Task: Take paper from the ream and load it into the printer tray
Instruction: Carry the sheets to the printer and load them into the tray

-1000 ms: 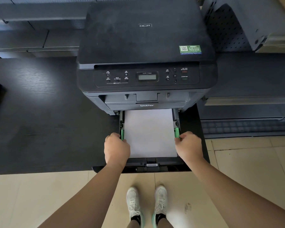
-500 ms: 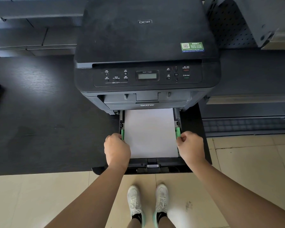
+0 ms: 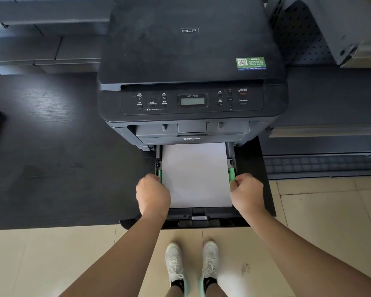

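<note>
Fingers (image 3: 234, 182) of both hands stayed pinched on the green plastic side guides (image 3: 231, 173), little changed, squaring the white paper stack (image 3: 194, 174).

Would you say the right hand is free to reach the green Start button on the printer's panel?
Probably yes: the right hand only pinches the tray's green guide, and nothing stands between it and the Start button.

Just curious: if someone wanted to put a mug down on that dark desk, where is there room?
The dark desk is bare left of the printer. By the open tray it is crowded: left hand and right hand flank the paper.
</note>
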`<control>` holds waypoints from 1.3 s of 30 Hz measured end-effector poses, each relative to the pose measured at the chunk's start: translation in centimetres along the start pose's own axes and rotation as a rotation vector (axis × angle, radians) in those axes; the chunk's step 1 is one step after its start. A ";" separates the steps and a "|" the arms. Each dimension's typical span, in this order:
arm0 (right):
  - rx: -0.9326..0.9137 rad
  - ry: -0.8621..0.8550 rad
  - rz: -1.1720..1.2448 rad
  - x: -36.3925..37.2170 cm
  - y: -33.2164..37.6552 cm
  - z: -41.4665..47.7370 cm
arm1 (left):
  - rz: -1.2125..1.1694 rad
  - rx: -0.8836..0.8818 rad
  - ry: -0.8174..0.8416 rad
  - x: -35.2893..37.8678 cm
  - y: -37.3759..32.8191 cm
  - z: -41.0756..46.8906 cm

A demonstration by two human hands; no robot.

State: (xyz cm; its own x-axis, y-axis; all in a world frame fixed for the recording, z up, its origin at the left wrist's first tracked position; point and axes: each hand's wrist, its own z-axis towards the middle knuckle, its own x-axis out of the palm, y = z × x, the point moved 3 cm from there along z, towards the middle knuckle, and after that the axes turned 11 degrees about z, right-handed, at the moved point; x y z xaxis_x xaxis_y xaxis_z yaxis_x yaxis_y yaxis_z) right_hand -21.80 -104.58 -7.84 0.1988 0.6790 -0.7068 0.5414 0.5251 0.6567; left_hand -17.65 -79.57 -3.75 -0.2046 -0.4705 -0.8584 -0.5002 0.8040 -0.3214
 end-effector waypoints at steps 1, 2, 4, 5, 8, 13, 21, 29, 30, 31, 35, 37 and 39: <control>-0.004 0.000 0.012 -0.2 0.0 -0.2 | -0.004 -0.003 0.004 0.0 0.0 0.0; -0.007 -0.004 0.023 -0.5 0.0 -0.3 | -0.010 -0.008 0.004 0.0 0.1 0.0; -0.012 -0.014 0.031 -1.0 0.1 -0.8 | -0.019 -0.020 0.009 0.0 0.1 0.2; -0.008 -0.016 0.027 -1.2 0.2 -1.0 | -0.025 -0.026 0.017 -0.1 0.0 0.2; 0.037 -0.006 0.021 -1.4 0.1 -1.3 | -0.015 -0.046 0.030 -0.3 0.0 0.2; 0.050 0.003 0.065 -0.9 0.2 -1.3 | -0.005 -0.042 0.039 -0.3 -0.1 0.3; -0.009 0.017 0.130 -0.7 0.0 -1.3 | -0.052 -0.023 0.044 0.0 0.2 0.6; 0.008 0.054 0.135 -1.1 0.1 -1.3 | -0.042 -0.025 0.064 0.0 0.4 0.7; 0.010 0.053 0.134 -1.2 0.1 -1.3 | -0.036 -0.021 0.067 0.0 0.4 0.7; 0.012 0.051 0.129 -1.4 0.2 -1.2 | -0.023 -0.016 0.070 -0.1 0.4 0.7; 0.023 0.054 0.089 -1.9 0.4 -1.1 | 0.058 -0.001 0.084 -0.1 0.4 0.4; 0.043 0.062 0.096 -2.0 0.5 -1.2 | 0.082 0.010 0.077 -0.1 0.4 0.3; 0.055 0.066 0.108 -2.0 0.6 -1.2 | 0.089 0.021 0.062 -0.1 0.4 0.4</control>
State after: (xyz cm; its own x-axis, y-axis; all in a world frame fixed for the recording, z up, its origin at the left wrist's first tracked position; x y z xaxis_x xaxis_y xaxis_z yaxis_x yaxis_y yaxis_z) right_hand -22.84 -105.01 -5.79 0.2057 0.7632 -0.6125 0.5643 0.4188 0.7114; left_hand -17.46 -79.09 -3.96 -0.2994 -0.4179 -0.8577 -0.4604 0.8507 -0.2537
